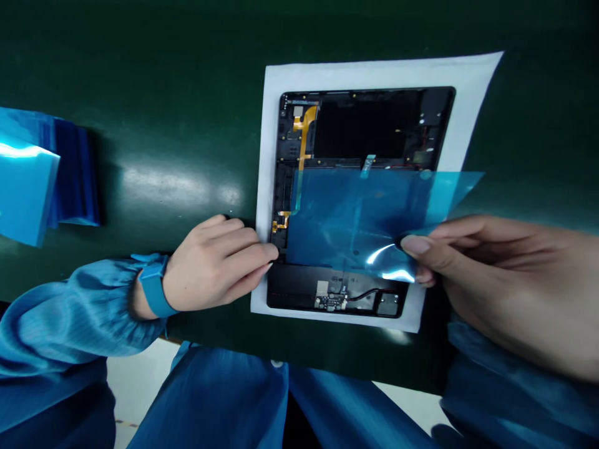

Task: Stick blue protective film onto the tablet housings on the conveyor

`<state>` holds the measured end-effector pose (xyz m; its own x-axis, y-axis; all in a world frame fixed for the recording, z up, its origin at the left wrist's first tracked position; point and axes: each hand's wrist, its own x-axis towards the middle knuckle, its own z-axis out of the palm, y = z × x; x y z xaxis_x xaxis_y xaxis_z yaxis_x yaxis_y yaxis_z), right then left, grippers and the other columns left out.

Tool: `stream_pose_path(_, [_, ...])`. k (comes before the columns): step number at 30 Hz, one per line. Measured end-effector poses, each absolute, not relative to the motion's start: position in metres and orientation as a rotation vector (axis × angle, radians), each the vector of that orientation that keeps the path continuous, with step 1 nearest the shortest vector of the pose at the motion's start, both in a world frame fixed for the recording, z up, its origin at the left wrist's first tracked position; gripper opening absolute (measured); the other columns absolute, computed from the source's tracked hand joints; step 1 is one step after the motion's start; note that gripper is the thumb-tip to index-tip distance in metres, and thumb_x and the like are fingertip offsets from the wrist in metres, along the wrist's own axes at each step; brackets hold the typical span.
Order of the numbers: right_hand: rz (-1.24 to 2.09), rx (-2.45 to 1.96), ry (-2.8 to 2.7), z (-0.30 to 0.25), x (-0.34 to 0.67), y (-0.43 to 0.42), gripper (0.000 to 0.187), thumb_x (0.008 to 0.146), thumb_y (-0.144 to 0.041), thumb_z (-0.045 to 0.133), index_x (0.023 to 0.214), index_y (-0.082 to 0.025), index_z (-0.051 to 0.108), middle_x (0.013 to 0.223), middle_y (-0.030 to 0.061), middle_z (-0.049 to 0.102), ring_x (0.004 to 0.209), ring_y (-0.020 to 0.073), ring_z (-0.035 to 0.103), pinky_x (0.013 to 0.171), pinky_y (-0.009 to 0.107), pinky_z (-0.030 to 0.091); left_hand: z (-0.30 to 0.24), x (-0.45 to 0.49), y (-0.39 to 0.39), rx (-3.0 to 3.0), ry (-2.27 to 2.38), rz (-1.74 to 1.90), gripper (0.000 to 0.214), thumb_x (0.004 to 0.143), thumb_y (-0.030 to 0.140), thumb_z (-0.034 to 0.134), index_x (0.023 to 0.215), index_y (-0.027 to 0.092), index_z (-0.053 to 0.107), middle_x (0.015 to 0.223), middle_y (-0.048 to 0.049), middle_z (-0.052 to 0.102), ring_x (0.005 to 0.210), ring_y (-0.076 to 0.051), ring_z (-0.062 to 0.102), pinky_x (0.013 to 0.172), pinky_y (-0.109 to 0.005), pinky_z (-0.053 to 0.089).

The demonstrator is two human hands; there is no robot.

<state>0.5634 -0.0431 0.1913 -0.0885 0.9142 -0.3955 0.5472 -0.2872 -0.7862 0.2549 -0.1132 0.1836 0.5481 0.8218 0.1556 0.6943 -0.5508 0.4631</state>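
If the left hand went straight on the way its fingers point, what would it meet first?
Probably the blue film: its edge shows just past the left hand, whose fingertips overlap the edge of the open tablet. The film's height is unclear.

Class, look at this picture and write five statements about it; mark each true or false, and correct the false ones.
1. The right hand pinches a see-through blue film. True.
2. The opened device lies on a white sheet. True.
3. The blue film hides the whole device from view. False: it overlaps only part; most of the orange ribbon cable, for example, shows uncovered.
4. A blue band circles the wrist of the left hand. True.
5. The left hand rests on the stack of blue sheets. False: it is by the device's left edge, apart from the stack.
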Motion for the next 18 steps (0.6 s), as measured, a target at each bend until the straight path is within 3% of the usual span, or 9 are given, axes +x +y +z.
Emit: stream_pose_path(18, [1.356, -1.852, -1.563, 0.1904, 0.5641, -0.0440, 0.035, 0.070, -0.054, 0.089, 0.078, -0.022, 0.076, 0.057, -0.0024, 0.066, 0.048, 0.0117, 0.060, 0.051, 0.026, 0.050, 0.1821, 0.2556, -0.1137, 2.435, 1.251, 0.527, 0.011, 0.101, 0.023, 0.060, 0.107, 0.015, 0.066, 0.087, -0.0031, 0.072, 0.073, -0.015, 0.063, 0.063, -0.029, 0.046])
